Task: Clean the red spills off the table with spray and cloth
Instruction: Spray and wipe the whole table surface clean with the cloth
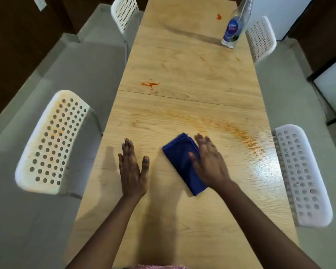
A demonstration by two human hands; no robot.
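Observation:
A folded blue cloth (179,158) lies on the long wooden table (182,220). My right hand (208,162) presses flat on the cloth's right side with straight fingers. My left hand (133,167) rests flat on the bare tabletop to the cloth's left. A wet orange smear (239,131) streaks the wood to the right of the cloth. One red spill (150,84) sits further up on the left, another red spot (219,16) at the far end. A clear spray bottle (235,26) with a blue label stands at the far right.
White perforated chairs flank the table: one near left (52,144), one near right (303,175), one far left (124,12), one far right (260,39). Grey floor lies on both sides. A seam (182,98) crosses the tabletop.

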